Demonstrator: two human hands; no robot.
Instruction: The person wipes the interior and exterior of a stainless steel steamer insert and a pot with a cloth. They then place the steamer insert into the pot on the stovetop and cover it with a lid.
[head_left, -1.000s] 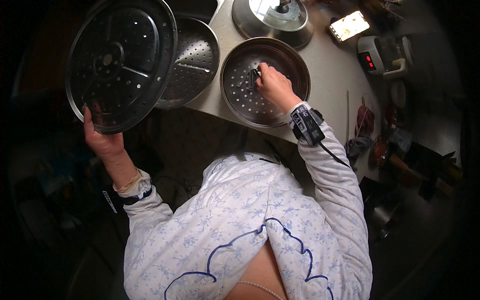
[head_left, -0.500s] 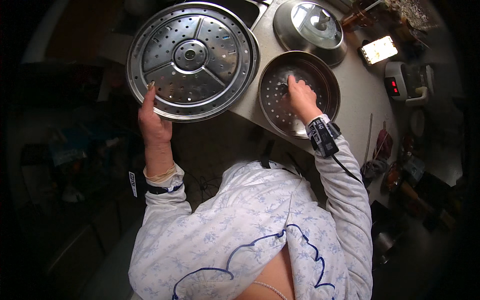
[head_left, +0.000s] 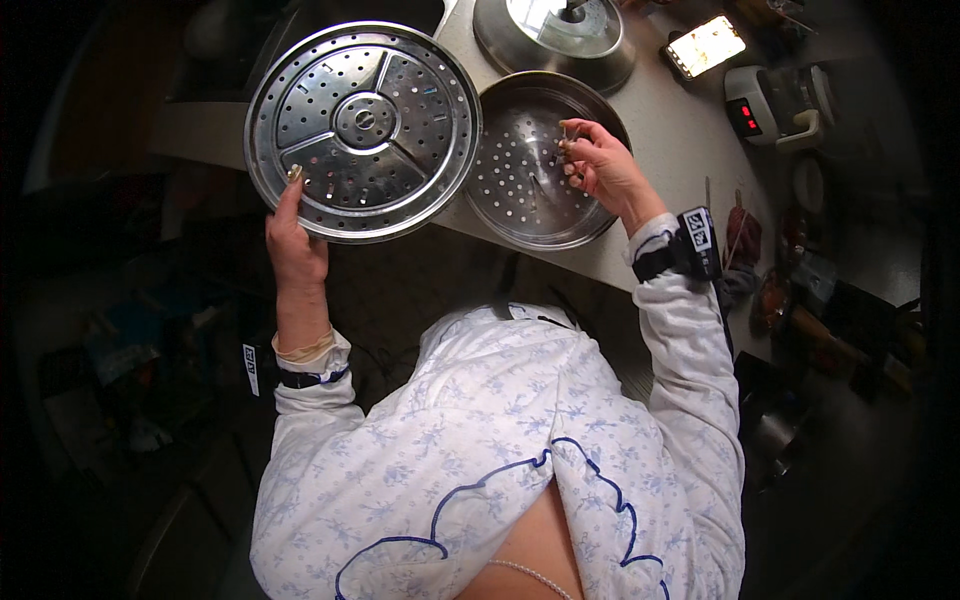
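My left hand point(head_left: 297, 240) grips the near left rim of a round metal steamer rack point(head_left: 335, 160), thumb on top and the other fingers hidden beneath. The rack is punched with small holes and has three raised ribs around a hub. It is held up beside a metal steamer pot point(head_left: 520, 185) with a perforated bottom, hiding part of that pot's left rim. Over the right side of the pot, my right hand point(head_left: 607, 170) is closed with its fingertips drawn together. Whatever they pinch, if anything, is too small to make out.
Behind the pot a domed metal lid with a glass centre point(head_left: 590, 55) lies on the pale counter point(head_left: 665, 160). Farther right are a lit phone point(head_left: 705, 47) and a white appliance with a red display point(head_left: 748, 118). A dark sink point(head_left: 300, 40) lies at the back left.
My right hand has lifted from the bottom of the pot and moved toward its right rim. The rack in my left hand has shifted slightly left. The whole view has moved a little.
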